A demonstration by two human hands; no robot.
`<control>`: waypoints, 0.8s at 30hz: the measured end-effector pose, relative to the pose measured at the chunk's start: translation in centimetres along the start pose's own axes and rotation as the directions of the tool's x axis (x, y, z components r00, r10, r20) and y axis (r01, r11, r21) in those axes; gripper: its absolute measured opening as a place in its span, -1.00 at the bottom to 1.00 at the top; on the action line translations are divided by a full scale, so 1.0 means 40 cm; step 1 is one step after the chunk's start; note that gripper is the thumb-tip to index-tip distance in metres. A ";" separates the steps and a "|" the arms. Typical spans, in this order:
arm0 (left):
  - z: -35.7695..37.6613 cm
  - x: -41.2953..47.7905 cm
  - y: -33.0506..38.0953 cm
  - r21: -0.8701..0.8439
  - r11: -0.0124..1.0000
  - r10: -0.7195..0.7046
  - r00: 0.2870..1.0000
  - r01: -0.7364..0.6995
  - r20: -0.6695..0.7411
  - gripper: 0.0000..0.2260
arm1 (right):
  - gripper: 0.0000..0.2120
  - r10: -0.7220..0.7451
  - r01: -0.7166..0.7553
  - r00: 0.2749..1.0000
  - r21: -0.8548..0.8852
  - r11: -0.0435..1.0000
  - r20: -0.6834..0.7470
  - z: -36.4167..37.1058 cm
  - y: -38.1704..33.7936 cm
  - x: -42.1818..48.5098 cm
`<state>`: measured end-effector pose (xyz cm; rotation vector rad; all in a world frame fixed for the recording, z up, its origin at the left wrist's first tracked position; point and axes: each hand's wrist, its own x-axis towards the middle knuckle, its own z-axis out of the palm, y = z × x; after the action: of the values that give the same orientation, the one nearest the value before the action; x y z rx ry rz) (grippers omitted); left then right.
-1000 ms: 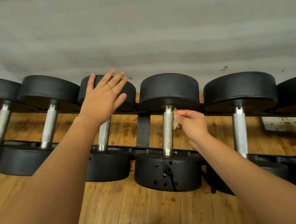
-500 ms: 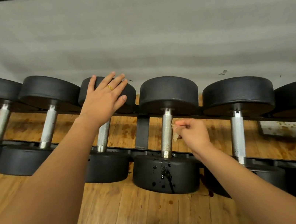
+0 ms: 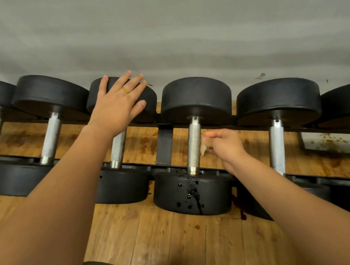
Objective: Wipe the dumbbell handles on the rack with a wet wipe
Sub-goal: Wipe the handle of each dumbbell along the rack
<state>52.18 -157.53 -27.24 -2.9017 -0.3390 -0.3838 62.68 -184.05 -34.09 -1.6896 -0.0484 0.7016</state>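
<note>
Right hand [image 3: 224,147], pinching the wet wipe [image 3: 203,148], has slid nearer along the near-to-far handle [image 3: 192,138]; left hand [image 3: 117,105] stays flat-fingered.

Place: a gym or weights room.
Evidence: black dumbbells [image 3: 196,99] lined across a rack [image 3: 164,144]; wooden floor [image 3: 187,245] below; grey wall [image 3: 174,18] above.

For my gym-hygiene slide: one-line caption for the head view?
Right hand holds a wet wipe against a dumbbell handle on the rack; left hand rests flat on the neighbouring dumbbell's head.
</note>
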 end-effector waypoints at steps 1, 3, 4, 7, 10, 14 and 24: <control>0.000 -0.001 -0.001 0.001 1.000 -0.004 1.000 0.004 0.002 -0.52 | -0.85 0.001 0.000 1.000 0.053 0.999 -0.024 0.003 -0.013 0.013; -0.002 -0.001 -0.001 0.002 1.000 -0.005 1.000 0.005 0.011 -0.52 | -0.86 0.006 0.004 0.997 0.139 0.990 -0.072 0.010 -0.035 0.033; -0.002 0.000 0.000 0.002 1.000 -0.003 1.000 0.003 0.012 -0.52 | -0.86 0.012 0.002 0.997 0.176 0.984 -0.082 0.013 -0.041 0.038; -0.001 0.000 -0.002 -0.002 1.000 -0.001 1.000 0.001 0.000 -0.52 | -0.85 0.007 0.007 0.997 0.194 0.981 -0.073 0.016 -0.036 0.041; -0.001 0.000 0.000 0.005 1.000 0.000 1.000 0.000 -0.010 -0.52 | -0.86 -0.029 0.034 0.999 0.118 0.992 -0.044 0.009 -0.034 0.015; 0.001 0.000 -0.001 0.008 1.000 0.004 1.000 -0.004 -0.010 -0.52 | -0.88 -0.007 0.012 0.998 -0.076 0.997 0.066 -0.013 -0.005 -0.041; -0.009 0.000 0.002 -0.019 1.000 -0.013 1.000 0.013 0.016 -0.52 | -0.89 0.020 -0.007 0.990 -0.098 0.995 0.140 -0.029 -0.001 -0.058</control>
<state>52.12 -157.68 -26.92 -2.9240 -0.3588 -0.3683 61.35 -186.01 -33.00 -1.7316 -0.1731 0.8398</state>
